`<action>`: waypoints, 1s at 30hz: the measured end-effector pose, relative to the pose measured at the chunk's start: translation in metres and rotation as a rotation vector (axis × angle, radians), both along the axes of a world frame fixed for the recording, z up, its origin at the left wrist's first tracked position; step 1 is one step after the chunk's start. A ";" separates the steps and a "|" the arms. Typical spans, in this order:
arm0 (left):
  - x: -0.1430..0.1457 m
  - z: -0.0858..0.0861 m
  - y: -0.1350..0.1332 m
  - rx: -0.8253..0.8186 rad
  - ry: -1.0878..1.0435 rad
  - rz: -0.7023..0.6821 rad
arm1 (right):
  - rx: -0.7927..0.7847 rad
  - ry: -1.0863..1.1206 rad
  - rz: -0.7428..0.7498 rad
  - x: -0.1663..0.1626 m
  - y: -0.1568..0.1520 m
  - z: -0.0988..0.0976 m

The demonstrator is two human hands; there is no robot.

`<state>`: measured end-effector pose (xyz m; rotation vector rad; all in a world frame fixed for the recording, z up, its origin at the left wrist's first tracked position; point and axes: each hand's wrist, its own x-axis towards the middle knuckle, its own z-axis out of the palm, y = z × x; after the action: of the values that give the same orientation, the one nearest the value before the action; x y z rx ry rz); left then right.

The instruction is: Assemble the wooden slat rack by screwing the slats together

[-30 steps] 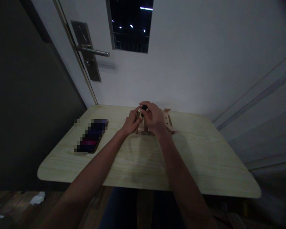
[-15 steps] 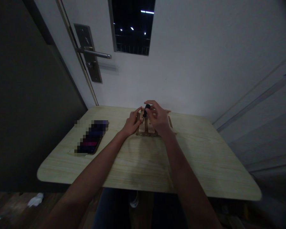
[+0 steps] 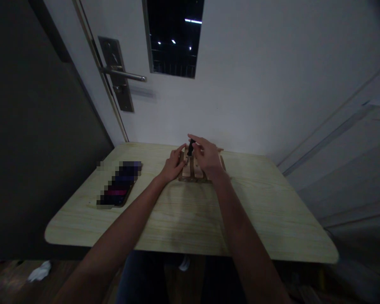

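Observation:
A small wooden frame of light slats (image 3: 190, 172) lies on the pale wood table (image 3: 183, 219) near its far edge. My left hand (image 3: 171, 165) rests against the frame's left side, fingers curled onto it. My right hand (image 3: 205, 157) hovers over the frame and pinches a small black tool (image 3: 190, 148) upright between thumb and fingers, its tip pointing down at the slats. The right part of the frame is hidden behind my right hand.
A phone (image 3: 119, 188) lies on the left part of the table. Behind the table stands a white door with a metal handle (image 3: 124, 76) and a dark window pane (image 3: 172, 38). A dark wall runs along the left. Scraps of paper (image 3: 39, 271) lie on the floor.
My right hand has turned the black tool from lying low on the frame to upright above it. My left hand stayed on the frame's left side.

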<state>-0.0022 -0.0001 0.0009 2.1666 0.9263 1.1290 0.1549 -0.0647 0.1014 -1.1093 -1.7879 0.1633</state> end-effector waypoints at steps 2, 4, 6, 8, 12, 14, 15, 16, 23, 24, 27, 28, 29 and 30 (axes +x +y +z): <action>0.000 0.000 0.000 0.013 0.006 0.003 | -0.042 0.010 0.019 -0.003 0.001 0.003; 0.000 0.000 0.000 0.016 0.013 0.009 | -0.070 0.000 -0.005 -0.005 0.001 0.007; 0.001 -0.001 0.001 0.011 0.015 0.017 | -0.074 -0.034 -0.049 -0.007 0.002 0.010; 0.001 -0.002 0.002 0.005 0.016 0.017 | -0.064 -0.067 -0.088 -0.009 0.003 0.012; 0.001 -0.002 0.002 0.020 0.012 0.014 | -0.102 -0.127 -0.126 -0.009 0.004 0.015; 0.000 -0.002 0.001 0.024 0.010 0.011 | -0.117 -0.160 -0.127 -0.008 0.002 0.016; 0.000 -0.001 0.001 0.023 0.010 0.011 | -0.113 -0.168 -0.121 -0.008 0.000 0.016; 0.000 -0.001 0.001 0.021 0.011 0.012 | -0.104 -0.171 -0.112 -0.007 -0.002 0.017; 0.000 -0.003 0.003 0.024 0.000 0.000 | -0.179 -0.176 -0.068 -0.006 -0.008 0.028; 0.000 -0.003 0.003 0.026 0.001 0.001 | -0.171 -0.179 -0.058 -0.006 -0.008 0.030; 0.000 -0.004 0.003 0.018 0.013 0.014 | -0.161 -0.198 -0.028 -0.007 -0.005 0.035; 0.000 -0.005 0.004 0.014 0.015 0.019 | -0.169 -0.211 -0.036 -0.007 -0.004 0.037; 0.000 -0.005 0.004 0.013 0.016 0.020 | -0.177 -0.228 -0.059 -0.006 -0.003 0.038; 0.000 -0.006 0.004 0.015 0.014 0.018 | -0.180 -0.250 -0.096 -0.006 -0.002 0.039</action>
<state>-0.0018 0.0041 -0.0047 2.1851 0.9482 1.1343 0.1488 -0.0670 0.1401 -1.3919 -1.9638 0.1346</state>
